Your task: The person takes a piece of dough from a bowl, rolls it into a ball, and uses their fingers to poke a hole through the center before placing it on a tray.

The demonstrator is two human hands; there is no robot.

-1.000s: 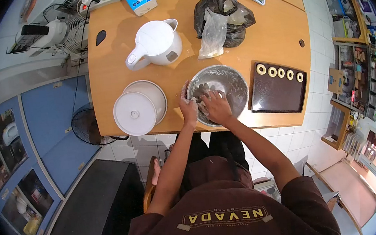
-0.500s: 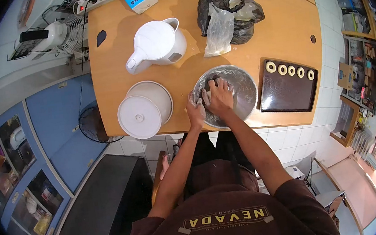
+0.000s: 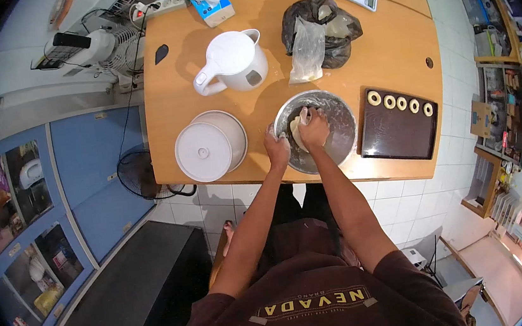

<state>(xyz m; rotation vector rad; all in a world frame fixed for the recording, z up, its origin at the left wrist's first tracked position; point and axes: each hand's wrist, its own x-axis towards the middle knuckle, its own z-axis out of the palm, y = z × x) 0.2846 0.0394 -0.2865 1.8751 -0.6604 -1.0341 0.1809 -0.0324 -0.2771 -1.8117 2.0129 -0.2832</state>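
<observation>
Curled fingers have replaced the flatter, spread pose of the right hand (image 3: pixel 313 129) since the earlier frame, and more of the pale dough (image 3: pixel 297 136) shows beside it. That hand is folded into a loose fist, knuckles in the mixing bowl (image 3: pixel 342 132); whether it has dough caught in the palm is hidden. Dough lies inside the bowl, between the two hands. At the bowl's left edge, the left hand (image 3: pixel 277 150) is closed around the rim, with floury residue on its skin.

Judging by its look, the dough should be soft, dense and a little tacky, giving under the knuckles and likely to tear if pulled thin; it is best taken from beneath as one mass, with the palm cupped. The metal bowl seems light enough to skid, so its rim is the sound hold.

Right of the bowl sits a dark tray (image 3: pixel 395 136) with five dough rings (image 3: pixel 369 99) in a row along its far edge; these look easily dented. To the left stands a white lidded container (image 3: pixel 233 137), a white jug (image 3: pixel 231 53) beyond it. Past the bowl lie a clear bag (image 3: pixel 307 53) and a black bag (image 3: pixel 334 55).
</observation>
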